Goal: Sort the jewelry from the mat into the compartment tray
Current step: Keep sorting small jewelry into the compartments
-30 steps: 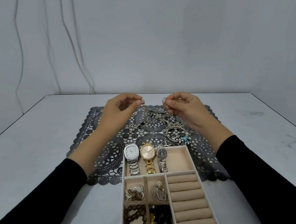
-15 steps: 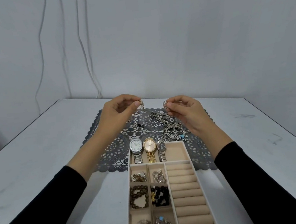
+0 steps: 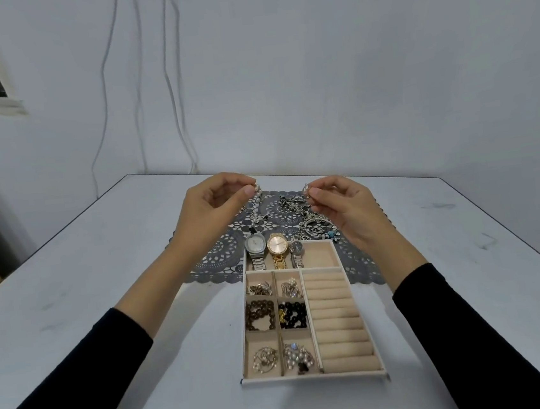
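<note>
Still raised over the grey lace mat (image 3: 220, 254), left hand (image 3: 209, 210) fingers (image 3: 244, 192) pinch a white pearl strand (image 3: 256, 192), right hand (image 3: 349, 207) fingers a silver chain (image 3: 305, 189); beige compartment tray (image 3: 313, 377) lies nearside.

Both hands are raised above the dark lace mat (image 3: 221, 259), which lies on the white table (image 3: 102, 272), toward its far edge. The left hand (image 3: 211, 210) has the end of a pearl strand (image 3: 256, 191) in its grip, between thumb and forefinger, and the strand hangs down toward the mat. The right hand (image 3: 348, 204) pinches a small silver piece (image 3: 305, 188); whether it belongs to the same strand I cannot tell. Under this hand a heap of silver chains (image 3: 316, 227) rests on the mat. The beige compartment tray (image 3: 313, 378) stands closer to the near edge, its far end over the mat. Three watches (image 3: 277, 245) lie in its far compartment, and beaded bracelets (image 3: 259, 313) in the small ones.
</note>
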{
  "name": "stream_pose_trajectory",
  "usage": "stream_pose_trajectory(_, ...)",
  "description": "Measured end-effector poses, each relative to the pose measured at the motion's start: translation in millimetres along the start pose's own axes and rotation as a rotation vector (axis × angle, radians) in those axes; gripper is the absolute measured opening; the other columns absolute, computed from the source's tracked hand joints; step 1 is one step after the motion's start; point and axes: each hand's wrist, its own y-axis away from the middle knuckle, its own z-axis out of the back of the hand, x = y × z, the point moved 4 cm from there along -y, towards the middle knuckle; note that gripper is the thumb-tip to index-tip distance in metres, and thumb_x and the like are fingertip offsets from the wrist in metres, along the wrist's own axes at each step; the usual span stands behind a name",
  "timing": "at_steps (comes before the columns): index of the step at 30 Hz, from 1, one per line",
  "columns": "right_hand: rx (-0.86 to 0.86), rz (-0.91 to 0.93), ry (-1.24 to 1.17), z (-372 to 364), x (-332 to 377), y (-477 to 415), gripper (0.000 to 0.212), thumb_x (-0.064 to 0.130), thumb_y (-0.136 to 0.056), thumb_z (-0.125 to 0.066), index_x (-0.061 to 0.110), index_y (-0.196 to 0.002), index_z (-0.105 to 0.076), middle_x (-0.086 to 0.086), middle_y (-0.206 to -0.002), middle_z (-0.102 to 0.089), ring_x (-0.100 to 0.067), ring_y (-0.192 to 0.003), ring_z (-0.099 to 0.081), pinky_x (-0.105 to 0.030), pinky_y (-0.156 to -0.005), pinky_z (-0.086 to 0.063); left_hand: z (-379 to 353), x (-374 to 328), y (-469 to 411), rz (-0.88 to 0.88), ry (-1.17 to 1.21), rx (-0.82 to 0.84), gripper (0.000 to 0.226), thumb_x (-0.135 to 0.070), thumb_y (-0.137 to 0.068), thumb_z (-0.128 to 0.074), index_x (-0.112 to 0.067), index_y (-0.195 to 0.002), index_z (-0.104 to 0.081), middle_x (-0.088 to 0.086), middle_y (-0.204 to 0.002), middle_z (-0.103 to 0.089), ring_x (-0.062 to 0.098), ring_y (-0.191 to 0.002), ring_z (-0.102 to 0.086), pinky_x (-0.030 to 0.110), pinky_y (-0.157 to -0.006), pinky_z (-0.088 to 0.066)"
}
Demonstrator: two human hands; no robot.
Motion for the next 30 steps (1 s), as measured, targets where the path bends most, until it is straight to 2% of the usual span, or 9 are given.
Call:
stream_pose_trajectory(7,0.01,0.001,0.009,-6.6,4.4,26.9,0.011,-0.003,-0.084,-0.064,0.001,-0.093,-0.067,-0.008,-0.085,-0.07,-0.015,-0.077,-0.065,-0.021,-0.075,-0.056,4.2,-22.3,25.8,-0.012,0.007,0.015,0.01,-0.013,-0.088,-0.07,-0.018,-0.096,-0.073,-0.01,-0.089,-0.076,0.003,-0.089,-0.069,0.011,-0.072,-0.05)
stream_pose_trajectory(13,0.004,0.007,0.01,-5.8,2.9,48.5,0.014,-0.002,-0.083,-0.064,-0.001,-0.097,-0.066,-0.011,-0.088,-0.069,-0.016,-0.079,-0.065,-0.022,-0.076,-0.056,5.2,-36.6,48.1,-0.033,0.008,0.04,0.011,-0.01,-0.088,-0.07,-0.016,-0.096,-0.073,-0.001,-0.093,-0.076,0.012,-0.094,-0.071,0.016,-0.079,-0.052)
stream_pose_trajectory(18,-0.021,-0.008,-0.014,-0.6,-1.2,65.4,0.015,-0.002,-0.083,-0.065,0.0,-0.097,-0.067,-0.011,-0.087,-0.069,-0.016,-0.078,-0.065,-0.021,-0.074,-0.056,4.8,-45.5,69.4,-0.04,-0.002,0.077,0.012,-0.009,-0.087,-0.07,-0.017,-0.097,-0.073,-0.004,-0.093,-0.076,0.01,-0.094,-0.071,0.015,-0.081,-0.052)
stream_pose_trajectory(24,-0.043,-0.018,0.008,8.9,-7.9,80.6,0.018,0.001,-0.083,-0.066,0.0,-0.101,-0.067,-0.007,-0.085,-0.071,-0.015,-0.079,-0.066,-0.022,-0.075,-0.056,5.5,-45.9,93.1,-0.015,-0.005,0.109,0.012,-0.012,-0.086,-0.07,-0.016,-0.097,-0.073,0.001,-0.095,-0.076,0.015,-0.095,-0.071,0.02,-0.083,-0.054)
stream_pose_trajectory(30,-0.054,-0.019,0.008,13.1,-8.6,82.7,0.019,0.0,-0.084,-0.065,-0.002,-0.102,-0.066,-0.008,-0.085,-0.07,-0.015,-0.079,-0.066,-0.022,-0.075,-0.057,3.4,-48.4,111.3,0.006,0.034,0.146,0.014,-0.019,-0.081,-0.07,-0.016,-0.094,-0.073,-0.001,-0.095,-0.076,0.012,-0.093,-0.071,0.02,-0.074,-0.055)
